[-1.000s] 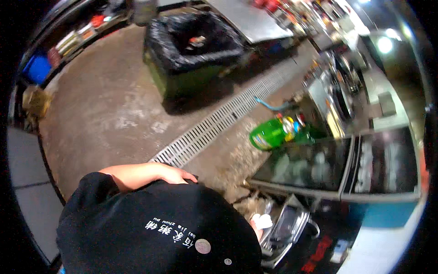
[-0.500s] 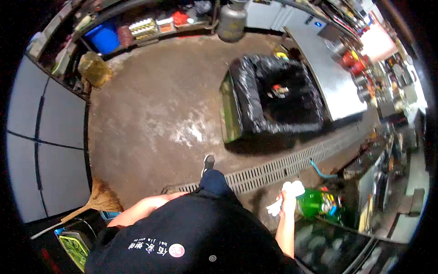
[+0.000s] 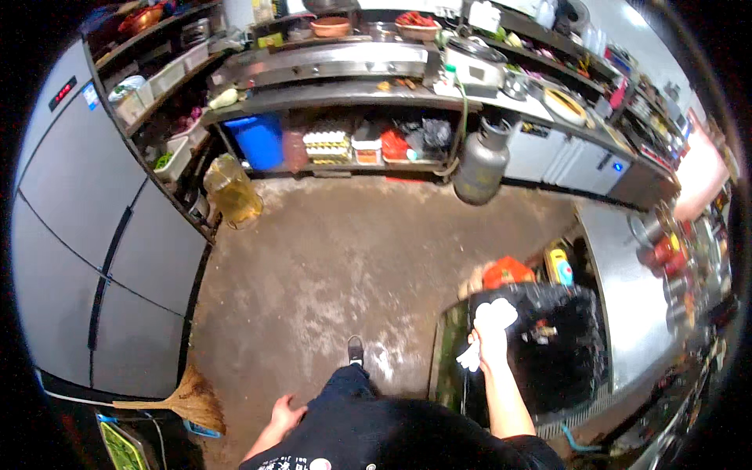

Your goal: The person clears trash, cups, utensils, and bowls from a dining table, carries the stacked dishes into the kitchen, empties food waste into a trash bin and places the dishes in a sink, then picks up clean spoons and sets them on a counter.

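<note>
My right hand [image 3: 492, 346] is closed round a white, soft-looking crumpled bundle [image 3: 497, 314], which pokes out above and below the fist. Whether it is paper or cloth I cannot tell. That hand is over the near left part of a green bin [image 3: 448, 352] lined with a black plastic bag [image 3: 576, 294], and a few small scraps [image 3: 542, 330] lie inside the liner. My left hand [image 3: 288, 412] hangs low by my left side, fingers apart, holding nothing.
Tall grey cabinets [image 3: 149, 266] line the left, with a straw broom [image 3: 196, 401] at their near end. Ahead stand a yellowish container [image 3: 233, 192], a blue tub [image 3: 258, 142] under the counter and a gas cylinder [image 3: 481, 168]. A steel worktop [image 3: 623, 313] flanks the bin's right.
My view has swung up toward the far counter and I have stepped forward. My right hand, still holding the white bundle, has come from beside the drain to over the bin.
</note>
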A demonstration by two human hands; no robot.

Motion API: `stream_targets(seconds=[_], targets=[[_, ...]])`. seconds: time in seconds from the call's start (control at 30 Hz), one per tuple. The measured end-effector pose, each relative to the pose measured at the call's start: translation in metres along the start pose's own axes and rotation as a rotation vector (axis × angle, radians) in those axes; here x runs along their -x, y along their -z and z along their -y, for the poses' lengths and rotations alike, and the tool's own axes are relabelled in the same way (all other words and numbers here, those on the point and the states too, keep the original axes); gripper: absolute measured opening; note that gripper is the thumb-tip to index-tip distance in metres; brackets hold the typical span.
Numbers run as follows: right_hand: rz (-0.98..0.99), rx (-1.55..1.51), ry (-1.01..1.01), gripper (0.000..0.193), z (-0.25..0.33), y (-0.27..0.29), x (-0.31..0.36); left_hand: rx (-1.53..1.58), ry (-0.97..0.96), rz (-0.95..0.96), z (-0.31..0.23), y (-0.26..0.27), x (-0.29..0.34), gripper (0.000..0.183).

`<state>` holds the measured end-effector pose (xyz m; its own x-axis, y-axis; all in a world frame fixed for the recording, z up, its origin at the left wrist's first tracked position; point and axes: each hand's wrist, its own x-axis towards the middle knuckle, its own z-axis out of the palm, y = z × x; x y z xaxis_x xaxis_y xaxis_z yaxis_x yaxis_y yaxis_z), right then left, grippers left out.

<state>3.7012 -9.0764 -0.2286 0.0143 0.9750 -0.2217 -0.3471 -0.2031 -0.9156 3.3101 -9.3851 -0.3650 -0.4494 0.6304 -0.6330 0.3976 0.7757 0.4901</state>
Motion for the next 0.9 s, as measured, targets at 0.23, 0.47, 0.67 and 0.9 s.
stream_targets(seconds=[0.23, 0.47, 0.67, 0.9], targets=[[0.203, -0.255, 0.095, 0.008, 0.006, -0.064, -0.146, 0.154, 0.061, -0.480, -0.006, -0.001, -0.081, 0.048], [-0.021, -0.410, 0.077, 0.010, 0.002, -0.046, -0.261, 0.210, -0.345, -0.575, -0.146, 0.098, -0.257, 0.023], [-0.491, -0.275, 0.125, 0.018, 0.050, -0.038, -0.316, 1.099, 0.064, 0.446, -0.280, 0.177, -0.459, 0.004], [-0.811, -0.225, 0.163, 0.028, 0.064, 0.064, -0.409, -0.067, -0.060, 0.171, -0.470, 0.074, -0.546, 0.012]])
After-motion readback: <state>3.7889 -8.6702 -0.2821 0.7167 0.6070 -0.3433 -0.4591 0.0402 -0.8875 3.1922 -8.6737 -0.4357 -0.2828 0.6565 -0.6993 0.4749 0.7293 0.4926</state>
